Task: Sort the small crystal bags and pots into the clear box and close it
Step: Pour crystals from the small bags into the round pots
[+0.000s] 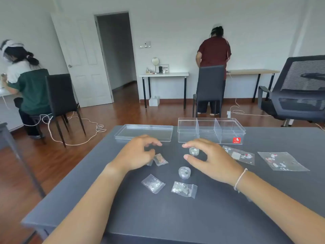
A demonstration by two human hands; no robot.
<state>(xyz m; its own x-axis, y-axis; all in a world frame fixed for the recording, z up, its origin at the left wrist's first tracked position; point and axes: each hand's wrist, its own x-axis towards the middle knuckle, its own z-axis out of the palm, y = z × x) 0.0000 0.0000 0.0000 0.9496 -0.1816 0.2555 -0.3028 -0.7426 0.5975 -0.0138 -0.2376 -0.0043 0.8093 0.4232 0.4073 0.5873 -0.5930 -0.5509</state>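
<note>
A clear box [211, 131] with three compartments stands open at the table's far side, its clear lid [144, 132] lying flat to its left. My left hand [135, 153] hovers open over a small bag [160, 160] of brownish crystals. My right hand [211, 161] is spread open around a small round pot [194, 151], fingers apart from it. A second pot [184, 172] stands nearer me. Two small bags [153, 183] [183, 189] of clear crystals lie in front. Two larger flat bags [239, 154] [282, 161] lie at the right.
The dark grey table [175, 217] has its left edge near the lid. An office chair [297, 92] stands at the far right. Two people work at other desks in the room; cables trail on the wooden floor.
</note>
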